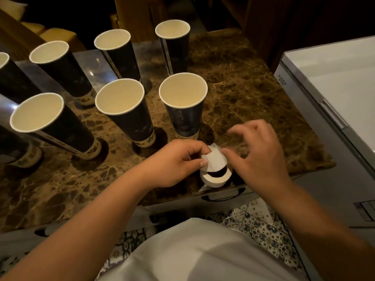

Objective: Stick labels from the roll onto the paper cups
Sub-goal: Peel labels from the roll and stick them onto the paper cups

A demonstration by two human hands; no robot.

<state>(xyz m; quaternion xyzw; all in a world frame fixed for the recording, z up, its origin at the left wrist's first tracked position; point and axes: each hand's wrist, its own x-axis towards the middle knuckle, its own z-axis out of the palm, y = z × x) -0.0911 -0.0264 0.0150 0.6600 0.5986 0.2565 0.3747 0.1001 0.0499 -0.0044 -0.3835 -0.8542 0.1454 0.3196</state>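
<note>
Left hand [178,161] grip pinched on label [215,160] above roll [215,178], right hand [261,157] fingers apart.

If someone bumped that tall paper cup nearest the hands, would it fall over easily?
Probably yes. The cup is tall, looks empty, and its base is narrower than its wide mouth, so it is likely light and top-heavy. The marble table looks polished, so it might slide before tipping. Once down, its tapered shape would likely roll in a curve.

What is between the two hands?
In the head view, a white label peeling off the label roll, between left hand and right hand.
</note>
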